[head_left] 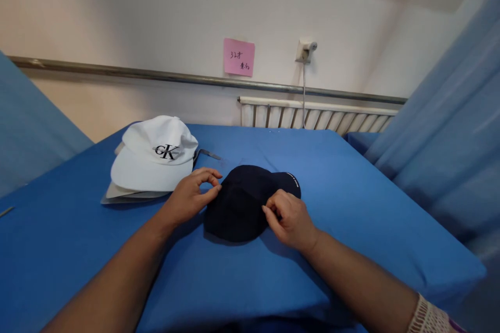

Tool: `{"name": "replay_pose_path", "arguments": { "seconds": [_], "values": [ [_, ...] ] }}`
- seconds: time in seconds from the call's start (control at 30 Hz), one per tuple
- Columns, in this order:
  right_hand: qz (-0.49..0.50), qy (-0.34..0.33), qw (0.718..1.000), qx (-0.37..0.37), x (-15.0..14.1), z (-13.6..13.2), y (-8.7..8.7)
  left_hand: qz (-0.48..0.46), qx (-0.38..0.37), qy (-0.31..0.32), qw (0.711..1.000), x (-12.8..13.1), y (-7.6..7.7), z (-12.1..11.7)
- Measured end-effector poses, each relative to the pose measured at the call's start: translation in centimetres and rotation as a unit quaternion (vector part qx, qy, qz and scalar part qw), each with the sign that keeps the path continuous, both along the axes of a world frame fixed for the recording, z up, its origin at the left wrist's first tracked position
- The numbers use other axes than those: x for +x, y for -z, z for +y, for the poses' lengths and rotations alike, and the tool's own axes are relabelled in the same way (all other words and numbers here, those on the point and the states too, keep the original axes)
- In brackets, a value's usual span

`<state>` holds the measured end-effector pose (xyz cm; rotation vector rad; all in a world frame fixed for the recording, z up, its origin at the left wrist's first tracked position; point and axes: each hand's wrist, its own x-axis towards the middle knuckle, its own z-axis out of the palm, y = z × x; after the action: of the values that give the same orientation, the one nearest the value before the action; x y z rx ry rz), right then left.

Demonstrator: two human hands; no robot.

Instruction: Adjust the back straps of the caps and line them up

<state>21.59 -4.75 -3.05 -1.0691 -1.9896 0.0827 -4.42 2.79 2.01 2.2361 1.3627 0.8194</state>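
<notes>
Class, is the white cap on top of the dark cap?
No, the white cap lies apart, left of the dark cap.

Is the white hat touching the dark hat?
Apart. The head view shows blue cloth between the white cap and the dark cap, with the left hand in front of part of that gap.

The light is soft and a bit dim. The wall [156,21] has faint gray shadows, and the rail [136,74] shines a little. Shade darkens the blue table [375,229] near the dark cap [238,197], whose folds hardly show. The right curtain [441,114] looks blurry and stretched.
</notes>
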Motion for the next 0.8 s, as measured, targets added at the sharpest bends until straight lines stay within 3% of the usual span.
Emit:
{"name": "replay_pose_path", "arguments": {
  "seconds": [0.47, 0.8],
  "values": [
    [-0.007, -0.007, 1.0, -0.016, -0.03, -0.02, 0.06, -0.03, 0.035, -0.027, 0.999, 0.09, 0.39, 0.2],
    [0.074, -0.015, 0.997, 0.005, 0.33, -0.19, -0.25, -0.032, 0.054, -0.037, 0.997, 0.15, 0.23, -0.18]
  ]
}}
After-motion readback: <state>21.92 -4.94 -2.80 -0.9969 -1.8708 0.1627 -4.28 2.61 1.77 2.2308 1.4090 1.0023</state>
